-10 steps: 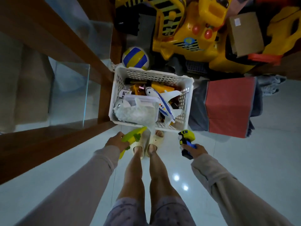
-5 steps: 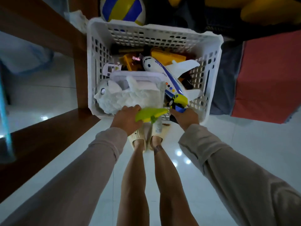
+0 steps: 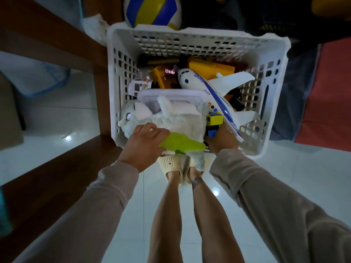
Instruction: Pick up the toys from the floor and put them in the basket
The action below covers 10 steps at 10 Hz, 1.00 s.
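Note:
The white plastic basket (image 3: 269,103) stands on the floor right in front of my feet. In it lie a white plush animal (image 3: 171,122), a white and blue toy aeroplane (image 3: 212,86), a clear box and several yellow toys. My left hand (image 3: 144,147) grips a flat green toy (image 3: 182,144) at the basket's near rim, over the plush. My right hand (image 3: 224,139) holds a small yellow and blue toy vehicle (image 3: 213,123) just inside the near rim, beside the aeroplane's tail.
A dark wooden frame (image 3: 57,44) with glass panels runs along the left, touching the basket's side. A blue and yellow ball (image 3: 152,10) sits behind the basket. A red and grey fabric box (image 3: 326,95) stands to the right. The floor (image 3: 284,168) is glossy white tile.
Both hands have moved forward from above the floor to the basket's near rim, carrying the green toy and the toy vehicle. My head has come closer to the basket.

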Tool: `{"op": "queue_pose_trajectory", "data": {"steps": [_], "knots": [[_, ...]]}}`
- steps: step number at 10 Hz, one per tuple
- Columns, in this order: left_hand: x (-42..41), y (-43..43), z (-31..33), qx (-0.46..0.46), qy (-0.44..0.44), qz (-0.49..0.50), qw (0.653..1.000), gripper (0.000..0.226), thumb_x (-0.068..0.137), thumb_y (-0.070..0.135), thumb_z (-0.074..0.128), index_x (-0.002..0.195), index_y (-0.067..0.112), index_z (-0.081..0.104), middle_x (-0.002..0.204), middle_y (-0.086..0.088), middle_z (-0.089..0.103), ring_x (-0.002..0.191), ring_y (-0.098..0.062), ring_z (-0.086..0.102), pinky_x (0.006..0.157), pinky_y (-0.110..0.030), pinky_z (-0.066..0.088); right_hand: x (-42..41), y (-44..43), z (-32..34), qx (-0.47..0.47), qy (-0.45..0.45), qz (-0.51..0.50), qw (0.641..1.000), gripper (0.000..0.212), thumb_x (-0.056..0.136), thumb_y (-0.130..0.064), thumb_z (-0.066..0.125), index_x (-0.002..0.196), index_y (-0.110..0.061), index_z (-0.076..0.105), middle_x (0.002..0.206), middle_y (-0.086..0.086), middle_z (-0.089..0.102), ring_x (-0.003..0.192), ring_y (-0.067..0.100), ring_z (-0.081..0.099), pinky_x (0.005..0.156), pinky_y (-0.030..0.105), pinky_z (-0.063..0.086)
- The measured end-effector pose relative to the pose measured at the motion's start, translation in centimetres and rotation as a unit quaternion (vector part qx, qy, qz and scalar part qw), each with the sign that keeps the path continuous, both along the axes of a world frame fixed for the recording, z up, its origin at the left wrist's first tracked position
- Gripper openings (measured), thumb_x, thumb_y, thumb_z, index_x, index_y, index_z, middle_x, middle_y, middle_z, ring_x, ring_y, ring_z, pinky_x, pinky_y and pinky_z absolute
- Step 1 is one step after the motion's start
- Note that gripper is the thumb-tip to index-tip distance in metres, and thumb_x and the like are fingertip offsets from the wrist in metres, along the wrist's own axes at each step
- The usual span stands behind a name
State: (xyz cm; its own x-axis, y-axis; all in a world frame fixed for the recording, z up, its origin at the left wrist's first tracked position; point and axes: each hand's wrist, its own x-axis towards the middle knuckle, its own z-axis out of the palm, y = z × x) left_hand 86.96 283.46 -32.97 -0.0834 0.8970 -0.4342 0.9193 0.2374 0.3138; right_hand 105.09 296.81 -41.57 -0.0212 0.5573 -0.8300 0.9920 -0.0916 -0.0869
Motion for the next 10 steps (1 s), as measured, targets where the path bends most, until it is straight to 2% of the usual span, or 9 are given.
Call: {"op": "queue_pose_trajectory", "data": {"steps": [1, 2, 3, 4, 5, 6, 8, 9, 10], "knots": [[-1.3, 0.5, 0.0, -0.016, 0.021, 0.080, 0.996, 0.039, 0.063, 0.019, 0.073, 0.099, 0.005, 0.072, 0.084, -0.013, 0.074, 0.086, -0.033, 0.070, 0.077, -0.039, 0.053, 0.6, 0.0, -0.3, -0.034, 0.017, 0.001, 0.999, 0.044, 0.083, -0.028, 0.062, 0.119, -0.006, 0.051, 0.117, 0.017, 0.063, 0.110, 0.034, 0.060, 0.076, 0.030, 0.036], [-2.9, 2.0, -0.8, -0.026, 0.013, 0.166, 0.986, 0.043, 0.076, 0.017, 0.069, 0.116, 0.003, 0.064, 0.104, -0.022, 0.070, 0.104, -0.039, 0.061, 0.088, -0.049, 0.047, 1.4, 0.4, 0.0, -0.029, 0.040, -0.028, 0.998, 0.038, 0.083, -0.024, 0.062, 0.112, -0.002, 0.052, 0.110, 0.018, 0.062, 0.108, 0.032, 0.059, 0.077, 0.028, 0.036], [-4.5, 4.7, -2.8, -0.029, 0.040, 0.215, 0.975, 0.044, 0.082, 0.020, 0.061, 0.124, 0.007, 0.057, 0.121, -0.018, 0.063, 0.116, -0.036, 0.052, 0.095, -0.045, 0.040, 2.3, 0.8, 1.0, -0.015, 0.066, -0.064, 0.996, 0.036, 0.080, -0.021, 0.063, 0.112, -0.007, 0.054, 0.094, 0.009, 0.059, 0.089, 0.022, 0.058, 0.074, 0.027, 0.037], [-5.5, 7.8, -5.6, -0.065, 0.069, 0.229, 0.969, 0.046, 0.085, 0.012, 0.055, 0.130, 0.010, 0.051, 0.136, -0.013, 0.052, 0.123, -0.034, 0.046, 0.097, -0.044, 0.038, 3.4, 1.3, 1.8, -0.027, 0.071, -0.073, 0.994, 0.051, 0.081, -0.026, 0.063, 0.127, -0.008, 0.048, 0.097, 0.006, 0.062, 0.091, 0.024, 0.061, 0.077, 0.029, 0.043], [-5.2, 9.5, -8.2, -0.148, 0.091, 0.204, 0.964, 0.045, 0.089, 0.001, 0.047, 0.133, 0.008, 0.047, 0.139, -0.017, 0.047, 0.129, -0.037, 0.042, 0.100, -0.048, 0.041, 4.2, 2.1, 1.8, -0.054, 0.057, -0.077, 0.994, 0.049, 0.082, -0.025, 0.062, 0.126, -0.009, 0.048, 0.078, -0.003, 0.062, 0.095, 0.031, 0.067, 0.089, 0.040, 0.051], [-5.1, 9.8, -10.1, -0.188, 0.050, 0.178, 0.965, 0.044, 0.088, 0.000, 0.046, 0.131, 0.010, 0.053, 0.135, -0.020, 0.052, 0.127, -0.038, 0.046, 0.102, -0.047, 0.044, 4.3, 2.5, 1.7, -0.056, 0.055, -0.078, 0.994, 0.042, 0.081, -0.021, 0.062, 0.120, -0.009, 0.052, 0.071, -0.006, 0.059, 0.090, 0.032, 0.069, 0.090, 0.045, 0.052], [-4.4, 8.2, -9.2, -0.268, -0.083, 0.224, 0.934, 0.047, 0.093, 0.006, 0.044, 0.140, 0.007, 0.040, 0.143, -0.019, 0.047, 0.131, -0.035, 0.045, 0.109, -0.040, 0.037, 3.6, 2.7, 3.5, -0.081, 0.072, -0.156, 0.982, 0.036, 0.082, -0.017, 0.061, 0.116, -0.009, 0.055, 0.089, 0.008, 0.065, 0.090, 0.030, 0.067, 0.086, 0.041, 0.053], [-3.9, 6.7, -6.3, -0.186, -0.063, 0.324, 0.926, 0.057, 0.092, 0.009, 0.046, 0.146, 0.011, 0.030, 0.145, -0.020, 0.044, 0.132, -0.036, 0.043, 0.107, -0.046, 0.038, 4.1, 3.3, 6.6, -0.100, 0.123, -0.243, 0.957, 0.029, 0.087, -0.012, 0.058, 0.115, -0.005, 0.055, 0.096, 0.012, 0.064, 0.076, 0.023, 0.062, 0.067, 0.030, 0.050], [-3.1, 4.5, -2.6, -0.108, -0.094, 0.451, 0.881, 0.046, 0.089, 0.001, 0.044, 0.133, 0.010, 0.050, 0.135, -0.018, 0.055, 0.125, -0.034, 0.050, 0.104, -0.045, 0.044, 5.3, 4.1, 11.9, -0.076, 0.191, -0.323, 0.924, 0.013, 0.091, -0.006, 0.054, 0.103, -0.009, 0.056, 0.091, 0.012, 0.063, 0.067, 0.015, 0.064, 0.060, 0.024, 0.049]]}}
